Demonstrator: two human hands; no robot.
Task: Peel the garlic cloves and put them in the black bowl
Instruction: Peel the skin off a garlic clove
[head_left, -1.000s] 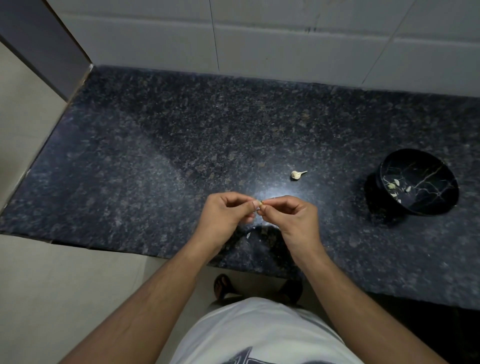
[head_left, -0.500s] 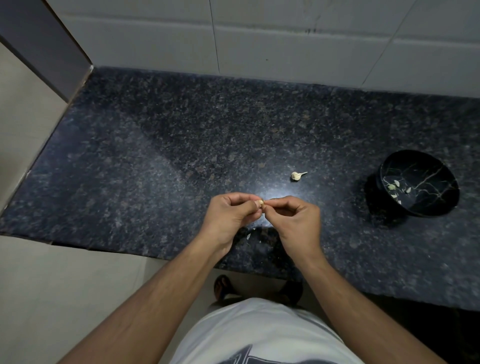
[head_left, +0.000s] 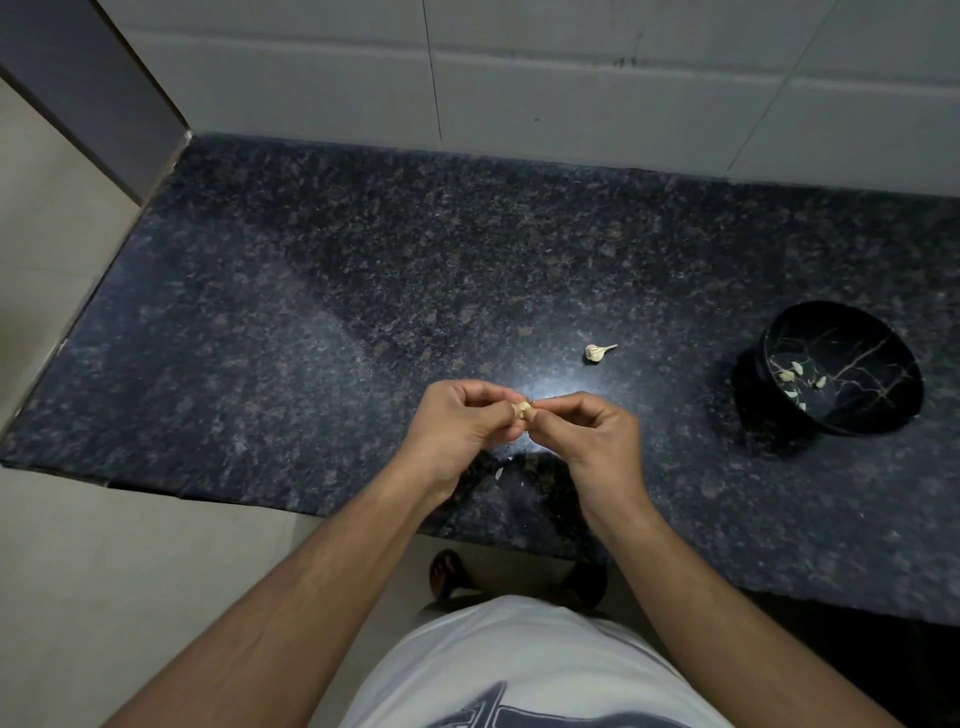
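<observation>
left hand (head_left: 457, 426) and right hand (head_left: 589, 439) are both pinching one garlic clove (head_left: 523, 410) between curled fingertips, above the tabletop (head_left: 311, 312), left of the black bowl (head_left: 841, 374) | bowl is holding several pale cloves | stemmed garlic piece (head_left: 597, 352) is lying between hands and bowl | skin flakes (head_left: 500, 472) are lying beneath the hands

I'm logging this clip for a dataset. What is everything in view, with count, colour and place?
garlic clove: one, pale, pinched between both hands
garlic piece: one, whitish, on the counter beyond the hands
black bowl: one, gold-veined, at the right
peeled cloves: several, pale, in the bowl
skin scraps: few, white, below the hands
counter: one, dark speckled
left hand: holds the clove
right hand: pinches the clove
</observation>
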